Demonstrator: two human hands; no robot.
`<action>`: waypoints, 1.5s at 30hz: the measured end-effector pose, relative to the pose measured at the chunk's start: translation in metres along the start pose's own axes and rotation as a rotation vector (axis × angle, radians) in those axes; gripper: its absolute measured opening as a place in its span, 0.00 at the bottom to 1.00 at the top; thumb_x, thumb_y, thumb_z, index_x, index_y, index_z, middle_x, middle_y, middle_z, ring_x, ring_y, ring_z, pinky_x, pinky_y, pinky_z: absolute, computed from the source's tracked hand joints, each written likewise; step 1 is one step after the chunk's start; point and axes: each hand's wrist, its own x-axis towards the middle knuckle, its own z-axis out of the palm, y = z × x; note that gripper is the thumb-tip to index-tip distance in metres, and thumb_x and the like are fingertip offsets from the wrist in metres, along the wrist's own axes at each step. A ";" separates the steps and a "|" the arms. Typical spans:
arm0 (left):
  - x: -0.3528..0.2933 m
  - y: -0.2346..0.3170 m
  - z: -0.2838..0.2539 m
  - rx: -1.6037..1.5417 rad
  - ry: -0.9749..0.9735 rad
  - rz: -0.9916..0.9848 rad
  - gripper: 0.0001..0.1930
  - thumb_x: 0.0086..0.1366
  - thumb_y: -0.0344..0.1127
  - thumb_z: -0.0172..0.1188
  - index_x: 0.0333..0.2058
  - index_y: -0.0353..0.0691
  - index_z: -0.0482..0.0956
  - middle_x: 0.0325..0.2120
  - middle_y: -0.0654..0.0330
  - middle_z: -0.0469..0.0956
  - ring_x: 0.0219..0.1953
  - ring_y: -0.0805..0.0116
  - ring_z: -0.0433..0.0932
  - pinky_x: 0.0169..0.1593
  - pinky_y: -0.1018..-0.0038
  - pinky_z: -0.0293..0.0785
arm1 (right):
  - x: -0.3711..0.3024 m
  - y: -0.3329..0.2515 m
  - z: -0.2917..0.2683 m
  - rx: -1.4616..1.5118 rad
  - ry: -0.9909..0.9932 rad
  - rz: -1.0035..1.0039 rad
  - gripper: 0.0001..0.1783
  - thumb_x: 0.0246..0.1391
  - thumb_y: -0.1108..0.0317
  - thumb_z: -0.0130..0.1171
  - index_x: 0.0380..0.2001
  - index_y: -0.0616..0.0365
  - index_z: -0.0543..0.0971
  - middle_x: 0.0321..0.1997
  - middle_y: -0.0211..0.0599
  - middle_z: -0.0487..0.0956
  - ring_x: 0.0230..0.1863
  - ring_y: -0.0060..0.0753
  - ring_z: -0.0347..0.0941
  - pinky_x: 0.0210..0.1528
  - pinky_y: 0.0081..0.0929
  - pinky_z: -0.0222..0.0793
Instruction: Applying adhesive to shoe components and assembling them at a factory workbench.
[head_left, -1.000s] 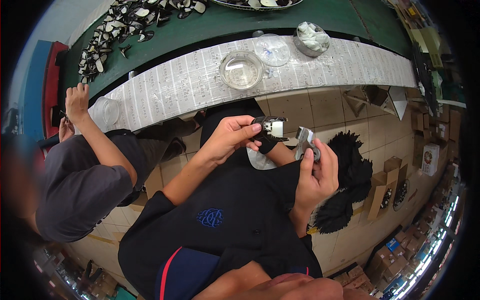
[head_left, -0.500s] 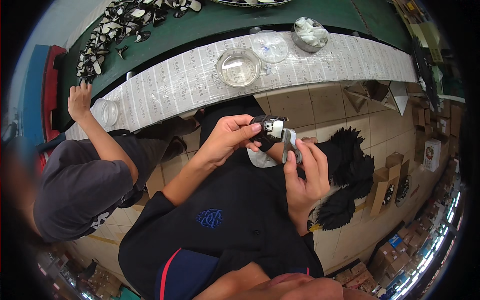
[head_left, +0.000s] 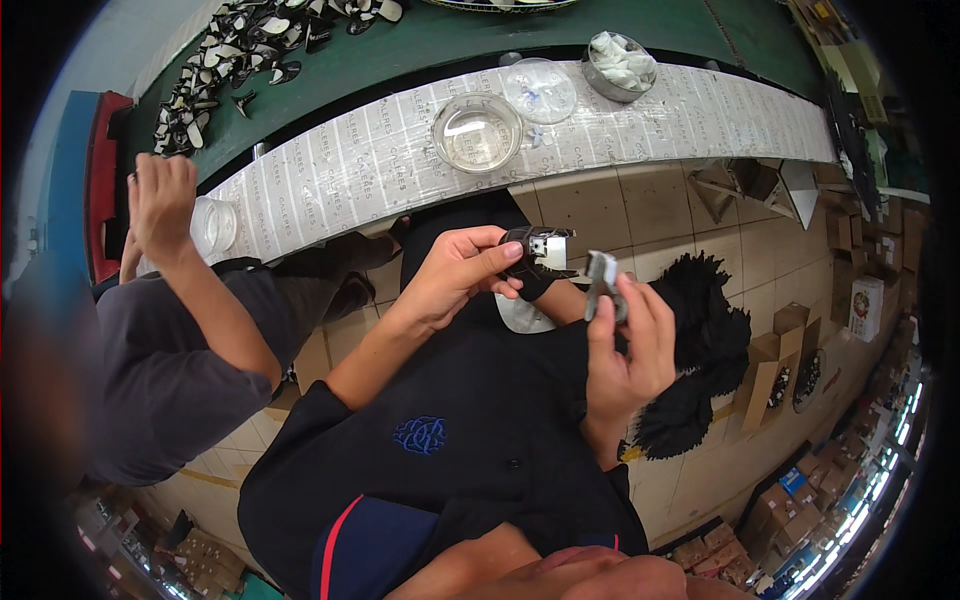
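**Black part and metal piece pulled apart again**

Black part w/ a pale square face (head_left: 540,252) sits pinched in the left hand (head_left: 455,280), fingers closed narrow round it, held above the lap. Right hand (head_left: 625,345) grips a small grey metal piece (head_left: 601,285) between thumb and fingertips, upright, just beside the black part but not touching. Half a sec ago the two were pressed together; now there's a gap, so the fitting looks undone or being re-checked. Glass bowl (head_left: 477,132) on the paper-covered bench (head_left: 330,175) beyond. Co-worker's hand (head_left: 160,195) rests on the bench near a clear cup (head_left: 213,225).
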 end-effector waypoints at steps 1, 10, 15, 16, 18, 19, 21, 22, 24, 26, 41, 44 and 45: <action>0.000 0.000 0.001 0.002 0.004 -0.002 0.10 0.70 0.33 0.57 0.40 0.30 0.79 0.32 0.58 0.82 0.30 0.75 0.82 0.32 0.82 0.82 | -0.001 -0.001 0.002 0.011 -0.032 -0.011 0.17 0.46 0.81 0.69 0.43 0.65 0.83 0.41 0.44 0.80 0.37 0.37 0.79 0.34 0.27 0.76; 0.001 -0.003 0.000 0.013 0.015 0.024 0.10 0.70 0.34 0.58 0.41 0.31 0.79 0.32 0.58 0.82 0.30 0.76 0.81 0.33 0.82 0.82 | -0.002 -0.002 0.014 0.012 -0.075 -0.072 0.16 0.49 0.80 0.68 0.43 0.65 0.82 0.43 0.42 0.78 0.32 0.31 0.78 0.28 0.24 0.75; 0.002 -0.003 -0.002 0.017 0.016 0.018 0.10 0.70 0.35 0.58 0.40 0.32 0.79 0.31 0.58 0.82 0.30 0.77 0.81 0.33 0.82 0.82 | 0.001 0.008 0.012 -0.046 -0.008 0.004 0.16 0.49 0.81 0.67 0.44 0.64 0.82 0.43 0.42 0.78 0.35 0.31 0.78 0.28 0.24 0.75; 0.002 -0.003 -0.002 0.017 0.017 0.014 0.10 0.70 0.35 0.58 0.40 0.32 0.79 0.31 0.58 0.81 0.30 0.77 0.81 0.33 0.82 0.82 | 0.002 0.011 0.011 -0.069 0.004 0.018 0.16 0.49 0.82 0.66 0.44 0.64 0.82 0.43 0.42 0.78 0.35 0.31 0.77 0.29 0.24 0.75; 0.001 -0.002 -0.003 0.018 0.015 0.008 0.10 0.70 0.35 0.58 0.40 0.32 0.79 0.31 0.58 0.81 0.30 0.77 0.81 0.33 0.82 0.82 | 0.002 0.020 0.009 -0.032 0.047 0.099 0.15 0.51 0.81 0.65 0.45 0.64 0.82 0.42 0.42 0.78 0.34 0.29 0.76 0.30 0.24 0.74; 0.001 -0.002 -0.003 0.019 0.011 0.006 0.11 0.71 0.35 0.57 0.39 0.32 0.79 0.30 0.59 0.81 0.30 0.77 0.81 0.33 0.82 0.81 | 0.002 0.027 0.009 -0.001 0.069 0.129 0.15 0.52 0.80 0.65 0.45 0.64 0.82 0.42 0.42 0.79 0.34 0.29 0.76 0.30 0.23 0.74; 0.001 -0.002 -0.005 0.018 0.003 0.004 0.11 0.71 0.36 0.57 0.39 0.32 0.79 0.30 0.59 0.81 0.30 0.77 0.81 0.34 0.82 0.81 | 0.002 0.046 0.010 0.040 0.079 0.214 0.13 0.55 0.78 0.63 0.45 0.64 0.82 0.42 0.40 0.79 0.34 0.25 0.76 0.31 0.22 0.75; 0.001 -0.002 -0.006 0.016 -0.003 0.004 0.11 0.71 0.36 0.56 0.39 0.32 0.79 0.30 0.59 0.81 0.30 0.77 0.81 0.34 0.82 0.81 | 0.000 0.059 0.013 0.063 0.062 0.256 0.13 0.56 0.78 0.63 0.45 0.64 0.82 0.42 0.40 0.79 0.34 0.24 0.76 0.31 0.21 0.75; 0.001 -0.001 -0.008 -0.002 -0.022 0.005 0.11 0.71 0.37 0.56 0.40 0.32 0.79 0.30 0.59 0.81 0.30 0.77 0.81 0.34 0.82 0.81 | -0.008 0.090 0.023 0.137 0.026 0.363 0.12 0.57 0.77 0.62 0.45 0.64 0.82 0.42 0.38 0.80 0.34 0.23 0.76 0.31 0.20 0.75; 0.001 -0.001 -0.008 -0.039 -0.051 0.009 0.12 0.71 0.37 0.56 0.41 0.32 0.78 0.31 0.59 0.81 0.31 0.77 0.80 0.34 0.82 0.81 | -0.024 0.128 0.035 0.155 -0.032 0.487 0.10 0.60 0.73 0.60 0.44 0.63 0.82 0.42 0.36 0.80 0.33 0.20 0.76 0.29 0.19 0.73; -0.027 0.036 0.019 -0.090 -0.312 0.071 0.15 0.67 0.34 0.61 0.46 0.27 0.79 0.32 0.55 0.81 0.31 0.72 0.82 0.31 0.76 0.83 | -0.112 0.272 0.092 0.769 0.156 1.244 0.17 0.62 0.62 0.58 0.51 0.57 0.78 0.43 0.30 0.77 0.36 0.25 0.71 0.39 0.26 0.75; -0.026 0.042 0.024 -0.070 -0.375 0.068 0.15 0.66 0.32 0.62 0.47 0.26 0.79 0.32 0.54 0.81 0.31 0.72 0.82 0.31 0.76 0.84 | -0.109 0.268 0.091 0.743 0.131 1.259 0.16 0.62 0.63 0.58 0.51 0.56 0.78 0.43 0.30 0.77 0.36 0.25 0.71 0.40 0.25 0.74; -0.026 0.043 0.025 -0.062 -0.374 0.062 0.15 0.66 0.32 0.62 0.47 0.26 0.79 0.32 0.54 0.81 0.31 0.72 0.82 0.31 0.76 0.84 | -0.108 0.268 0.092 0.733 0.133 1.289 0.16 0.62 0.63 0.57 0.51 0.56 0.78 0.43 0.30 0.77 0.36 0.25 0.71 0.40 0.25 0.74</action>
